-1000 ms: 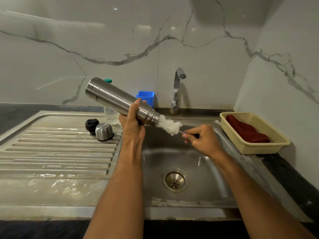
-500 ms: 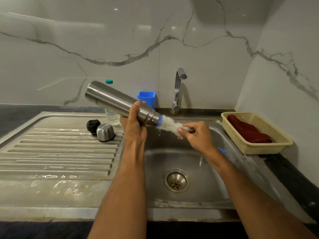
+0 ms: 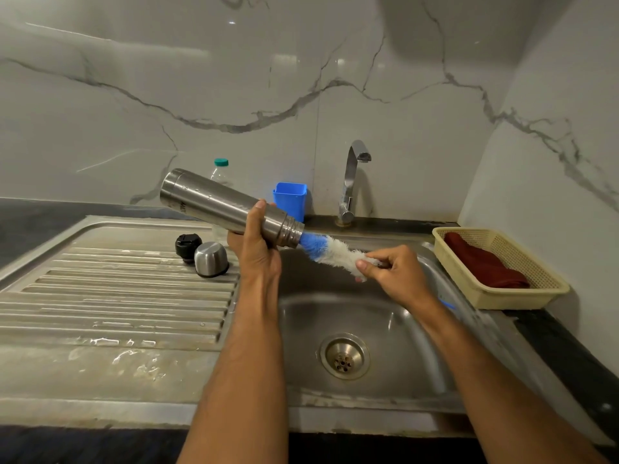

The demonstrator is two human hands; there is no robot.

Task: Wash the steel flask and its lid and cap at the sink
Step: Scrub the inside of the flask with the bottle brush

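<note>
- On the ribbed draining board (image 3: 110, 296) at your left, the black lid (image 3: 187, 245) and the steel cap (image 3: 211, 258) stand just beside each other, the cap mouth down; both sit just left of your left hand and apart from it.
- Behind them a clear plastic bottle (image 3: 219, 172) with a green top stands at the wall, partly hidden by the flask.
- Your left hand (image 3: 258, 252) grips the steel flask (image 3: 227, 207) near its neck, fingers curled round the body and thumb showing on top. The flask is tilted, base up to the left, open mouth down to the right over the sink basin (image 3: 385, 329).
- A blue holder (image 3: 289, 199) stands at the wall behind the flask's neck.
- The bottle brush (image 3: 330, 251) pokes out of the flask's mouth, blue bristles nearest the mouth, white ones beyond.
- Your right hand (image 3: 397, 274) pinches the white end of the brush, fingers curled round it, over the basin.
- The tap (image 3: 351, 182) rises behind the basin.
- At far right, a cream basket (image 3: 522, 296) on the surface holds a dark red cloth (image 3: 482, 262).
</note>
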